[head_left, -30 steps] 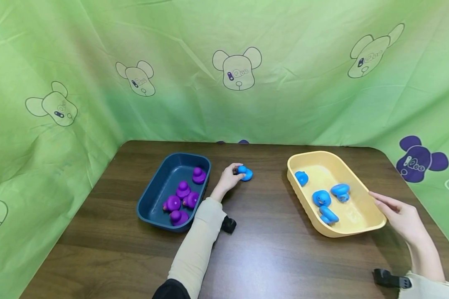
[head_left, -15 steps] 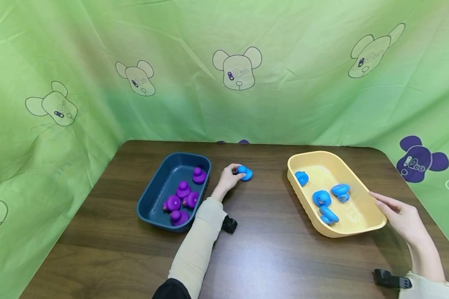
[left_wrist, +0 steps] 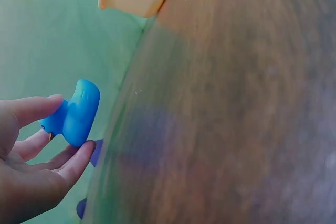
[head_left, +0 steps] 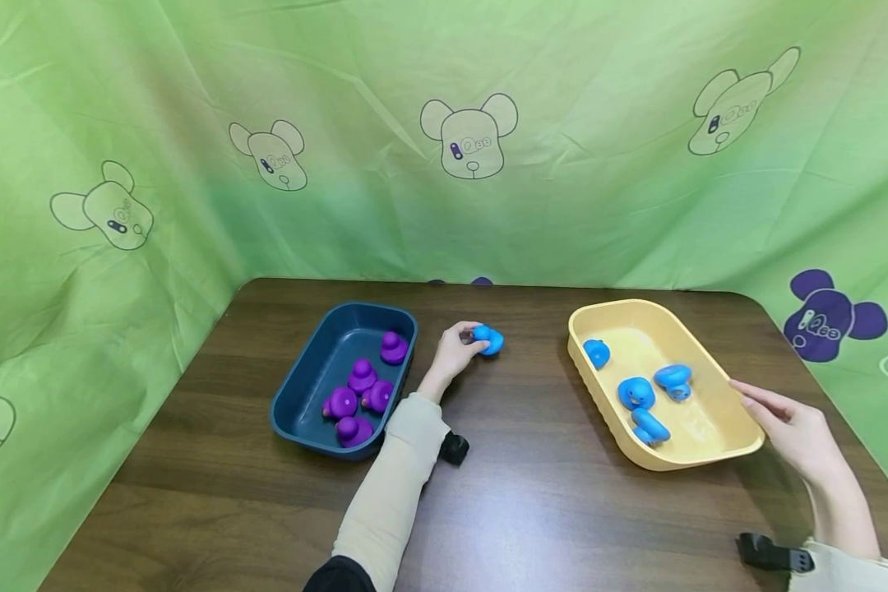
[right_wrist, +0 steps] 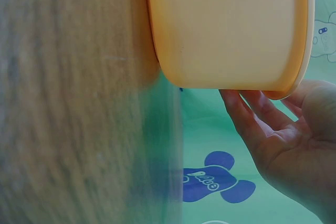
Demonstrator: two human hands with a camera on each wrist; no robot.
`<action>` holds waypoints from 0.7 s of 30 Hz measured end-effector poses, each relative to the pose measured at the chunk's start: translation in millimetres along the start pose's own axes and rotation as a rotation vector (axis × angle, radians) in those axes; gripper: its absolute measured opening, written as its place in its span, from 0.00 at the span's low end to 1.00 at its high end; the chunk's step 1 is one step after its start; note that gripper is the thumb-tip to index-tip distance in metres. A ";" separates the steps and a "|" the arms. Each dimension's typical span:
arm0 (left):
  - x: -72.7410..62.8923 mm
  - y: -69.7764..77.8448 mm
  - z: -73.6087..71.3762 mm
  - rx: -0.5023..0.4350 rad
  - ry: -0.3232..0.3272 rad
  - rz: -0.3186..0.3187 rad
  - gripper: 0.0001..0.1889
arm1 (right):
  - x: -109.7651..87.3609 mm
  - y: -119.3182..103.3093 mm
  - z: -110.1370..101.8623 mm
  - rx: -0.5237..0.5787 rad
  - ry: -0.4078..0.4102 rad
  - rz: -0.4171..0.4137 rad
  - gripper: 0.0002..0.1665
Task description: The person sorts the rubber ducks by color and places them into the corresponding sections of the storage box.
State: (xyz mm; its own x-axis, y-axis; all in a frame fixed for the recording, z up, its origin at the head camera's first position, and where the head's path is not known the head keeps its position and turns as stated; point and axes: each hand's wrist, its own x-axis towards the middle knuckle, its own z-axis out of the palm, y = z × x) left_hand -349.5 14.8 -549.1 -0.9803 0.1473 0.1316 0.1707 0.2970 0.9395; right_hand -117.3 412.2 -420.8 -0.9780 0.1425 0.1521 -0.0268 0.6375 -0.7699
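Note:
My left hand (head_left: 453,352) pinches a blue rubber duck (head_left: 491,339) between thumb and fingers, near the far middle of the table. In the left wrist view, the thumb presses the duck (left_wrist: 79,113) from one side and fingertips support it from the other; it appears to be just off the tabletop. At the right, my right hand (head_left: 802,432) touches the outer side of the yellow tray (head_left: 721,448) with extended fingers. Several blue ducks, including one (head_left: 673,380) near its middle, lie in that tray. The right wrist view shows fingertips at the tray's wall (right_wrist: 231,35).
A dark blue tray (head_left: 296,395) with several purple rubber ducks (head_left: 363,376) stands left of my left forearm. Both trays rest on a brown wooden table (head_left: 518,460). A green printed curtain (head_left: 355,205) hangs behind and along the sides.
My left hand has shifted very slightly to the right with the blue duck in its grip. The right hand and both trays stay where they were.

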 end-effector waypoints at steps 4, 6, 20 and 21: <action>-52.7 97.3 -26.7 -0.022 -0.017 -0.074 0.18 | -0.2 0.2 -0.1 0.007 0.001 0.003 0.17; -60.6 111.6 -28.9 -0.016 -0.011 -0.062 0.18 | -0.6 0.3 -0.9 0.009 -0.010 -0.011 0.17; -69.3 133.3 -24.9 -0.054 -0.057 -0.015 0.18 | -0.8 -1.2 -0.7 0.035 -0.014 -0.017 0.17; -69.8 134.5 -24.2 -0.056 -0.059 -0.007 0.18 | -0.7 -1.1 -0.7 0.037 -0.015 -0.016 0.17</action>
State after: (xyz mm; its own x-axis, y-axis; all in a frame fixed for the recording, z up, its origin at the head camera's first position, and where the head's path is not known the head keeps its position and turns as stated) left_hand -260.5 21.6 -424.3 -0.9736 0.2014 0.1077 0.1565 0.2449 0.9568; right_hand -116.4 411.9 -419.7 -0.9803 0.1211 0.1560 -0.0502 0.6111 -0.7899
